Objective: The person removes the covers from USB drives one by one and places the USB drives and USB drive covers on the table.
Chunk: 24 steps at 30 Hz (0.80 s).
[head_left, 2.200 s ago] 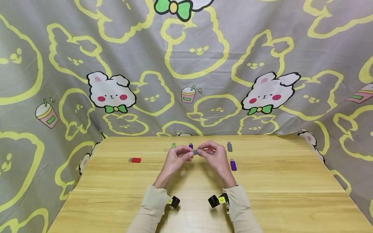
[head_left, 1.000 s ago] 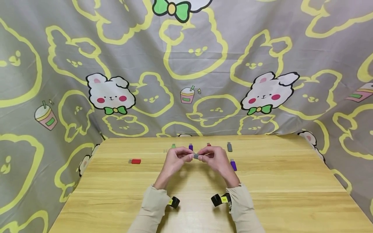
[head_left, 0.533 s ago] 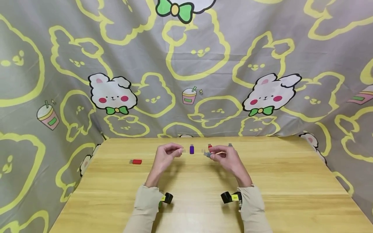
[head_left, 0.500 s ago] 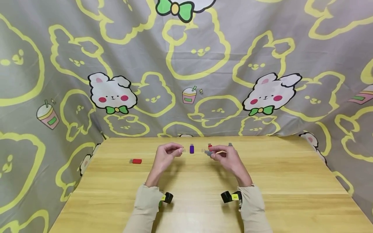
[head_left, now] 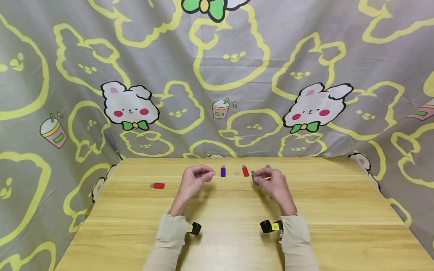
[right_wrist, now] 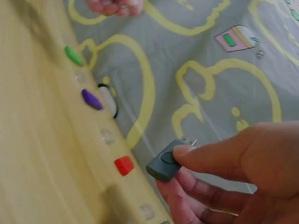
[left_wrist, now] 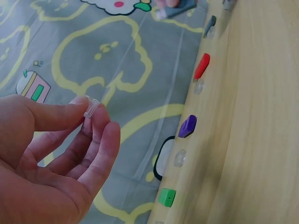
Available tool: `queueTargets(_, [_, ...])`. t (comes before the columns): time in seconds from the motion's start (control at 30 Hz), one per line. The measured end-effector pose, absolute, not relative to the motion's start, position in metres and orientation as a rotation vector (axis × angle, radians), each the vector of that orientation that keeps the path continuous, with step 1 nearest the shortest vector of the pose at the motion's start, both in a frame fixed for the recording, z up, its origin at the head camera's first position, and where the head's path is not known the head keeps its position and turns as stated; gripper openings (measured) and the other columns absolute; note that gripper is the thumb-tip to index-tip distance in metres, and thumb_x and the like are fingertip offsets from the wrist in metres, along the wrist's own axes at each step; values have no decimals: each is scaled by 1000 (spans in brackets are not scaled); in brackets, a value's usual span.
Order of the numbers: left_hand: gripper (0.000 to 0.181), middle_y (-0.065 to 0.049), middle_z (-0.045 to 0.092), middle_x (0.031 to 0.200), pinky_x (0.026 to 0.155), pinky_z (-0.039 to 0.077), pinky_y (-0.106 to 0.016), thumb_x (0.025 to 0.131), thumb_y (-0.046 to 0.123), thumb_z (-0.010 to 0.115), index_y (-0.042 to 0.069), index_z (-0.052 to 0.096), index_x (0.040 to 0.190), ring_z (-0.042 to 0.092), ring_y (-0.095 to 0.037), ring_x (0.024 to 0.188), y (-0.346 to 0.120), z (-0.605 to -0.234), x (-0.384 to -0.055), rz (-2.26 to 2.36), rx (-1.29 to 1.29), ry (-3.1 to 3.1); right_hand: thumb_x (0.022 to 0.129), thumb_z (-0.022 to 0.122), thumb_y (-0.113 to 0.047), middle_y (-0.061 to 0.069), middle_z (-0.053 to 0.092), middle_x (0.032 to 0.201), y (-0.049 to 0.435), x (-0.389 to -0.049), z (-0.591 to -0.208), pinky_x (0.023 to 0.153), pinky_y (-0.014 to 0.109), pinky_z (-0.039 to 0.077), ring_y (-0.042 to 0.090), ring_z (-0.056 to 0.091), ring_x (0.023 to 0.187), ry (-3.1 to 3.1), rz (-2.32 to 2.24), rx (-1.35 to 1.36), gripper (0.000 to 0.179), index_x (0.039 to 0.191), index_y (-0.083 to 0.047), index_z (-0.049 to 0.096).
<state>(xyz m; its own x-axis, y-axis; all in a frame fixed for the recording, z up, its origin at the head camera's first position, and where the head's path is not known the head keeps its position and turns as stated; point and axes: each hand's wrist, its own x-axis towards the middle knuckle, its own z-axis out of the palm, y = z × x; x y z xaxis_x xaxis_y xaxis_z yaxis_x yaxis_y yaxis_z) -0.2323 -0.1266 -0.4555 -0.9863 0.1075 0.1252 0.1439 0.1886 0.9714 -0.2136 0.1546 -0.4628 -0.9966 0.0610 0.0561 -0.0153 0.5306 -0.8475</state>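
In the head view my left hand is raised over the table, thumb and fingertips together. Close up in the left wrist view, it pinches a small clear plastic cap. My right hand holds a dark grey USB stick between thumb and fingers, its metal plug bare and pointing away from the table in the right wrist view. The two hands are well apart. Between them in the head view lie a purple USB stick, a red USB stick and a clear cap.
Another red USB stick lies alone on the left of the wooden table. A green USB stick belongs to the back row. Another grey stick is mostly hidden behind my right hand. A patterned curtain rises behind the table.
My hands were together on the grey USB stick; they have parted, the clear cap in the left, the stick in the right. The right hand has since moved further right and turned the plug up.
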Motion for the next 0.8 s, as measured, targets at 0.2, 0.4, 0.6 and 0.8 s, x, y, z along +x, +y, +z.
queueTargets(0.2, [7, -18, 73, 91, 79, 62, -44, 91, -6, 72, -5, 75, 98, 71, -29, 80, -125, -457, -232, -1969, -267, -2409, 88, 80, -8, 7, 72, 79, 145, -215, -473, 56, 30, 53, 21, 68, 66, -2773, 1398, -138, 12, 96, 0, 76])
queueTargets(0.4, [8, -19, 74, 93, 75, 62, -32, 91, -5, 73, -6, 75, 99, 71, -35, 83, -122, -458, -231, -1971, -305, -2427, 83, 84, -8, 3, 68, 68, 136, -213, -480, 52, 29, 51, 15, 61, 56, -2808, 1277, -174, 12, 83, -1, 74])
queueTargets(0.6, [8, -16, 73, 93, 73, 61, -31, 90, -6, 73, -7, 74, 99, 70, -28, 80, -118, -460, -230, -1953, -331, -2451, 81, 86, -9, 2, 66, 67, 132, -211, -483, 51, 31, 46, 18, 58, 58, -2836, 1133, -144, 16, 77, -4, 72])
queueTargets(0.8, [9, -27, 70, 93, 81, 60, -53, 90, -11, 70, -14, 71, 99, 69, -43, 84, -113, -443, -220, -1946, -321, -2481, 81, 88, -14, 3, 69, 71, 132, -210, -482, 49, 34, 45, 20, 58, 58, -2868, 1014, -156, 20, 72, -8, 71])
